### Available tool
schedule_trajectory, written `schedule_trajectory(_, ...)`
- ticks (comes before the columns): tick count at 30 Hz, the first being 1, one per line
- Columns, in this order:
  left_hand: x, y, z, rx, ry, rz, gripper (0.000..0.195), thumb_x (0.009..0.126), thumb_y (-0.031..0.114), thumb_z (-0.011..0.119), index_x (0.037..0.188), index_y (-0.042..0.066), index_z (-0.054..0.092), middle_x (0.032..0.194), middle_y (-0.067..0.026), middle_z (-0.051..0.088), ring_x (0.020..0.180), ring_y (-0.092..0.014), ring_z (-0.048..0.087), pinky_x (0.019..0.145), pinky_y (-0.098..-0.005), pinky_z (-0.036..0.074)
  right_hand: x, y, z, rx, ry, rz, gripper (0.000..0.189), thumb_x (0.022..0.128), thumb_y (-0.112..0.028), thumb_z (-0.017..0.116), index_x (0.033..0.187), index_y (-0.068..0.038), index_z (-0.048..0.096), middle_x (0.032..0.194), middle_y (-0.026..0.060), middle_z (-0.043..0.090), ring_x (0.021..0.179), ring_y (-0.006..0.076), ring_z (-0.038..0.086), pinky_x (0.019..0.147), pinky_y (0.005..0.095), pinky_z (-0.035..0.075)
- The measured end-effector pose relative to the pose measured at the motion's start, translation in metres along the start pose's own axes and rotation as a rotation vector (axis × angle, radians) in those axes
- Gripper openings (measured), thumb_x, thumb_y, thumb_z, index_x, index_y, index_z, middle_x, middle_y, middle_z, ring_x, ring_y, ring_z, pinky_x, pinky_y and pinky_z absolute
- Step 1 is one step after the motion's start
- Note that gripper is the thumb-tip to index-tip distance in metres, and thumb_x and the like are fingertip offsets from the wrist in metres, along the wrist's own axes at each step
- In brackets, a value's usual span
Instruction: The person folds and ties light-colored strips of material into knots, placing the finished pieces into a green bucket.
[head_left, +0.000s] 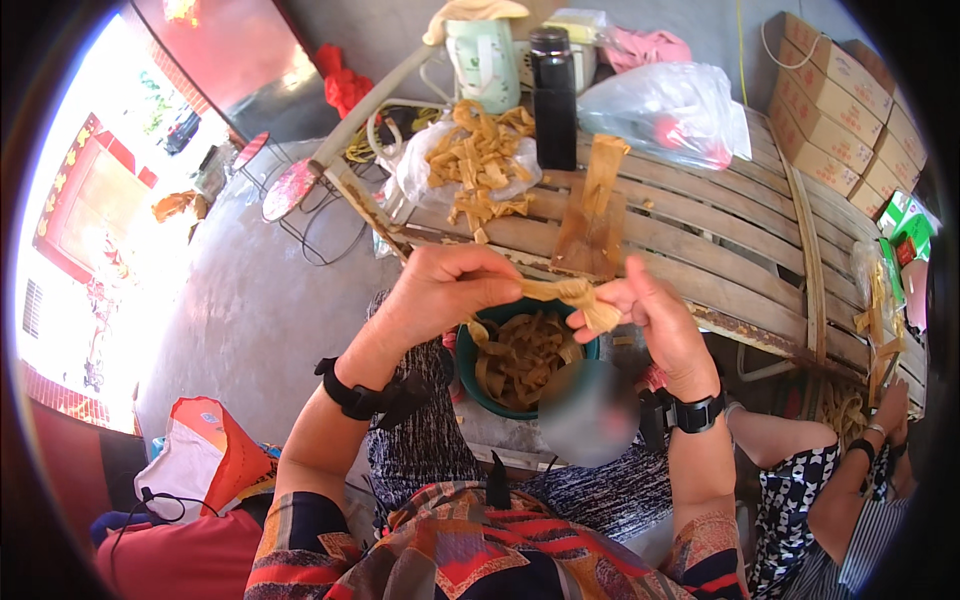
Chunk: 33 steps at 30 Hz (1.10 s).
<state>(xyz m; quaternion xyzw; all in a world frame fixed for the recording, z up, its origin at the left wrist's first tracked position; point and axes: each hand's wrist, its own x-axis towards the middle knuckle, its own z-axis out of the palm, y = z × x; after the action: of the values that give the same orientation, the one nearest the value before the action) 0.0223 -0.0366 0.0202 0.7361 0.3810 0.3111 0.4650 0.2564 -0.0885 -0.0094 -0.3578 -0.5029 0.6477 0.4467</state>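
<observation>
A tan, pliable strip (551, 289) with a knot-like bunch near its right end stretches between my hands. Thumb and forefinger of my left hand (454, 289) pinch its left end. At the bunched end, the fingers of my right hand (649, 307) touch the strip while the thumb is raised apart; whether those fingers grip it is not clear. Below both hands stands a green bucket (466, 367) with many curled brown strips (525, 352) inside. Just beyond my hands, on a slatted wooden bench (697, 262), lies a small brown board (589, 244) with a flat tan strip (604, 176) across it.
A pile of tan pieces (480, 161) spreads over a plastic bag. Behind it stand a black bottle (553, 105) and a green bag (484, 67). Cardboard boxes (832, 112) are stacked at right. Another person's hand (891, 409) is near the bench. Stools (289, 187) stand at left.
</observation>
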Motion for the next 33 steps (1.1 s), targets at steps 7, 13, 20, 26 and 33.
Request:
schedule_trajectory(7,-0.008,0.010,0.007,0.344,-0.092,0.427,0.011,0.074,0.014,0.064,0.080,0.004,0.062,0.073,-0.0049,0.060,0.066,-0.017,0.058,0.057,-0.0272,0.045,-0.009,0.001,0.028,0.109,-0.078,0.167,0.039,0.087,-0.034,0.041,0.081,0.003,0.051,0.061,0.0074,0.050,0.049,0.0141,0.048,0.061,0.0270,0.047)
schedule_trajectory(13,-0.020,0.012,-0.002,0.322,0.040,0.412,0.011,0.069,0.019,0.065,0.074,0.010,0.063,0.066,-0.0036,0.059,0.060,-0.021,0.057,0.053,-0.0289,0.043,-0.019,0.005,0.035,0.077,-0.095,0.184,0.031,0.086,-0.027,0.044,0.068,-0.002,0.047,0.045,0.0011,0.038,0.034,0.0090,0.035,0.054,0.0273,0.047)
schedule_trajectory(20,-0.019,0.000,0.009,0.436,0.057,0.228,0.017,0.066,0.023,0.066,0.078,0.011,0.065,0.066,-0.0059,0.060,0.059,-0.020,0.058,0.054,-0.0297,0.044,-0.010,0.019,0.017,-0.049,-0.157,0.062,0.032,0.086,-0.031,0.048,0.069,-0.004,0.048,0.045,-0.0031,0.033,0.033,0.0043,0.028,0.046,0.0239,0.044)
schedule_trajectory(26,-0.034,0.029,0.018,0.259,-0.145,0.145,0.023,0.071,0.028,0.062,0.079,0.006,0.063,0.062,-0.0086,0.058,0.052,-0.019,0.056,0.050,-0.0298,0.043,-0.011,0.014,0.012,-0.136,-0.202,0.065,0.031,0.085,-0.029,0.050,0.074,-0.001,0.051,0.045,-0.0009,0.039,0.032,0.0053,0.032,0.041,0.0229,0.042)
schedule_trajectory(33,-0.045,0.001,0.022,0.414,-0.163,0.209,0.025,0.075,0.028,0.061,0.070,0.003,0.059,0.056,-0.0076,0.055,0.050,-0.018,0.053,0.048,-0.0300,0.040,-0.010,0.006,0.033,-0.346,-0.140,0.153,0.023,0.086,-0.019,0.049,0.080,0.002,0.056,0.052,0.0019,0.049,0.041,0.0075,0.044,0.046,0.0209,0.041)
